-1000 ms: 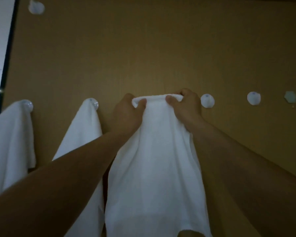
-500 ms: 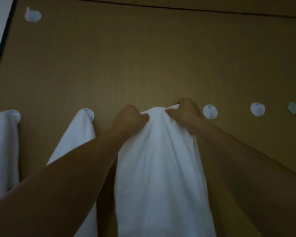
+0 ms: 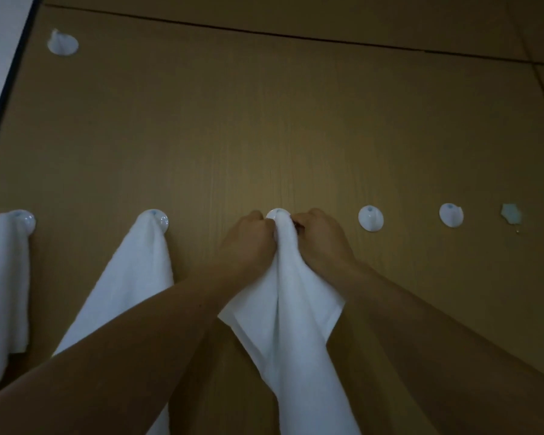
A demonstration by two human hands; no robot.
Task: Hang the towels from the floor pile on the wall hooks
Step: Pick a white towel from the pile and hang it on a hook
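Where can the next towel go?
Two bare hooks right of the hands, with bare wall between them. The left is crowded: two hung towels, and a third at the middle hook.

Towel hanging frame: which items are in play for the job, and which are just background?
In play:
left hand
right hand
white towel both hands grip
third hook
two empty hooks
two hung towels

Background:
upper hook
sticky patch
wood wall

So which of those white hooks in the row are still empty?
The two hooks right of the hands and; the other three carry towels.
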